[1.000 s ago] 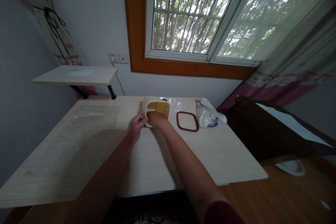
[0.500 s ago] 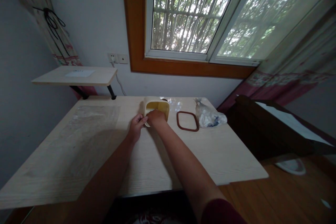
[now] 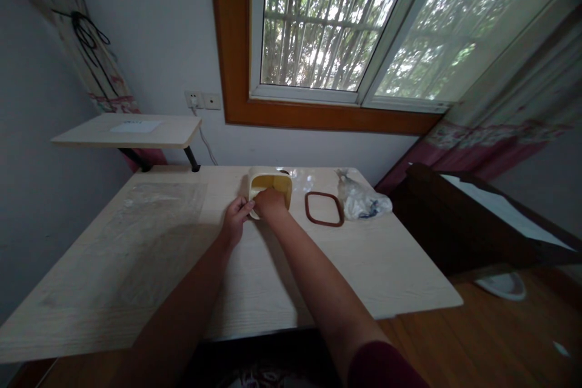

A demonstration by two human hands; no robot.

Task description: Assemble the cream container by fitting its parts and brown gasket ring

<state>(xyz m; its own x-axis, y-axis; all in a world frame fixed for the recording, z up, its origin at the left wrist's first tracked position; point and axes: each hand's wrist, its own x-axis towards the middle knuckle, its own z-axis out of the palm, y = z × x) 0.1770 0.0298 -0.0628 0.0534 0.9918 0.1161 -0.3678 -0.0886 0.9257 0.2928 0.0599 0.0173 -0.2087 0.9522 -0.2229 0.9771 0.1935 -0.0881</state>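
On the wooden table (image 3: 364, 267), a square cream plastic container (image 3: 271, 185) stands near the far edge, its yellow inside showing. Just right of the container lies a brown rubber seal ring (image 3: 306, 209), then a crumpled plastic bag (image 3: 361, 203) beyond it; well left of the container is a clear plastic sheet (image 3: 154, 224). The left hand (image 3: 235, 221) presses its fingers together against the container's near corner, while the right hand (image 3: 270, 203) curls over the rim, pinching it.
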